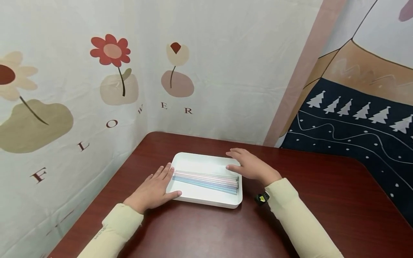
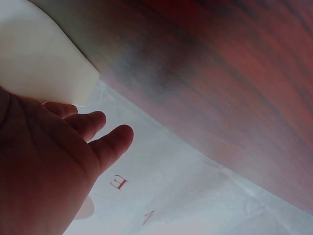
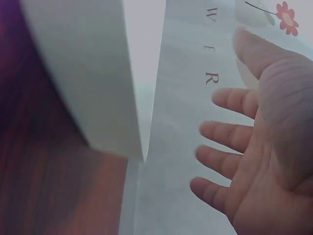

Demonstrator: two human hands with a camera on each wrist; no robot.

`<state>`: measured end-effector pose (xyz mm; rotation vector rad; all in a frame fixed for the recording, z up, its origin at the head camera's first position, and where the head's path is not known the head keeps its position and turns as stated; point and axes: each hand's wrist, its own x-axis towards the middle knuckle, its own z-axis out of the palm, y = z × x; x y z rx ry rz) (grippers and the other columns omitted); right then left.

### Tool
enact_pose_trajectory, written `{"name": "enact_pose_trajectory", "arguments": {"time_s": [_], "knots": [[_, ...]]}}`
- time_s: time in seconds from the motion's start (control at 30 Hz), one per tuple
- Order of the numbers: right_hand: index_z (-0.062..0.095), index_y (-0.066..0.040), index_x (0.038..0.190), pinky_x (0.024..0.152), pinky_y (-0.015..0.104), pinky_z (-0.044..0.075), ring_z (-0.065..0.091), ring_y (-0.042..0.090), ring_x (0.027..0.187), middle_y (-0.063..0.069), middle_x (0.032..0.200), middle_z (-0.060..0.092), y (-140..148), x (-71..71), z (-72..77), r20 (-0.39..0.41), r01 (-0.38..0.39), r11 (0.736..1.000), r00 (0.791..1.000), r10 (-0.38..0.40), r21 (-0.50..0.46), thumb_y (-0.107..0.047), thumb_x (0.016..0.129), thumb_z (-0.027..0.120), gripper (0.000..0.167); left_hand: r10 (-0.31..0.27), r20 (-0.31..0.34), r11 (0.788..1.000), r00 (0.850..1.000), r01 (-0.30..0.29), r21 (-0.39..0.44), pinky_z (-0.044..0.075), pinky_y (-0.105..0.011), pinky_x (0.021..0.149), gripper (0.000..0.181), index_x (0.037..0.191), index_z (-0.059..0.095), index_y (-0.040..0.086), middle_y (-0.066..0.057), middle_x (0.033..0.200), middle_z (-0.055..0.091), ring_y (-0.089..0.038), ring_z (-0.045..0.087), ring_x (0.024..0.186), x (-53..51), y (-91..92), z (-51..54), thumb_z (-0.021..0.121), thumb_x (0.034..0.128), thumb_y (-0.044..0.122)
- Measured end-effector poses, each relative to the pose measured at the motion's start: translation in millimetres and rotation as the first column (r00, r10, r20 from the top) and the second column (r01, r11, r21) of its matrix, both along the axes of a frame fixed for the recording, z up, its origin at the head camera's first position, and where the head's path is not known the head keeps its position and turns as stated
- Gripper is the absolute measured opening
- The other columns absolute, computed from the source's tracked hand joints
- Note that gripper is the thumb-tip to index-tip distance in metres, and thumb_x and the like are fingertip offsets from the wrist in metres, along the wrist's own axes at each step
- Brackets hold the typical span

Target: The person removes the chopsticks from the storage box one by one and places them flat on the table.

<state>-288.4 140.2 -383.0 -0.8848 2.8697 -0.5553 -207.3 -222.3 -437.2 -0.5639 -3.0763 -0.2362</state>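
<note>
A white rectangular tray [image 1: 206, 204] lies on the table. Inside it, a bundle of long thin sticks [image 1: 206, 182] runs lengthwise in pale pink, white and blue; their exact kind is too small to tell. At the tray's left end is my left hand [image 1: 154, 188], fingers extended and thumb over the near left corner. The left wrist view has this hand [image 2: 54, 152] against the tray's outer wall [image 2: 44, 54]. My right hand [image 1: 251, 165] is at the right end with fingers spread. In the right wrist view that hand [image 3: 259, 127] holds nothing and appears apart from the tray wall [image 3: 93, 83].
A dark red-brown table [image 1: 206, 233] with rounded corners bears the tray. Behind it hangs a pale cloth [image 1: 232, 71] printed with flowers and letters. A dark blue cloth [image 1: 351, 132] with white trees hangs at right. A black strapped device [image 1: 261, 198] is by the right cuff.
</note>
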Motion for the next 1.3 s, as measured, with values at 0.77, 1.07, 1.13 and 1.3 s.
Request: {"name": "enact_pose_trajectory", "arguments": {"time_s": [0.77, 1.07, 1.13, 1.3], "knots": [[0.072, -0.017, 0.111, 0.076, 0.032, 0.048, 0.058, 0.014, 0.089, -0.007, 0.098, 0.065, -58.8, -36.4, -36.3, 0.258, -0.061, 0.964, 0.957, 0.13, -0.258, -0.022, 0.094, 0.07, 0.018, -0.001, 0.009, 1.0, 1.0, 0.001, -0.018, 0.025, -0.063, 0.109, 0.101, 0.154, 0.027, -0.002, -0.018, 0.162, 0.018, -0.043, 0.022, 0.145, -1.6, 8.8, -2.4, 0.042, 0.0912, 0.075], [0.072, -0.016, 0.102, 0.072, 0.03, 0.046, 0.055, 0.014, 0.08, -0.005, 0.092, 0.065, -68.7, -35.0, -45.5, 0.28, -0.051, 0.957, 0.951, 0.134, -0.285, -0.017, 0.095, 0.068, 0.008, -0.012, -0.003, 1.0, 1.0, 0.012, -0.025, 0.027, -0.063, 0.108, 0.098, 0.153, 0.029, -0.003, -0.019, 0.162, 0.019, -0.044, 0.025, 0.144, -1.1, 9.5, -1.8, 0.046, 0.092, 0.071], [0.072, -0.019, 0.102, 0.073, 0.031, 0.046, 0.055, 0.014, 0.08, -0.005, 0.091, 0.065, -69.7, -35.7, -48.9, 0.294, -0.039, 0.955, 0.947, 0.129, -0.293, -0.018, 0.096, 0.067, 0.008, -0.011, 0.0, 1.0, 1.0, 0.011, -0.027, 0.027, -0.063, 0.108, 0.099, 0.153, 0.029, -0.003, -0.019, 0.162, 0.019, -0.044, 0.025, 0.144, -1.4, 8.0, -1.7, 0.045, 0.092, 0.072], [0.07, -0.025, 0.1, 0.073, 0.031, 0.044, 0.053, 0.012, 0.077, -0.005, 0.087, 0.065, -71.3, -40.7, -58.2, 0.314, -0.008, 0.949, 0.943, 0.112, -0.316, -0.022, 0.097, 0.066, 0.006, -0.008, -0.013, 1.0, 1.0, 0.008, -0.026, 0.027, -0.063, 0.108, 0.099, 0.153, 0.029, -0.004, -0.02, 0.162, 0.02, -0.045, 0.026, 0.143, -2.6, 2.2, -2.1, 0.044, 0.092, 0.073]]}}
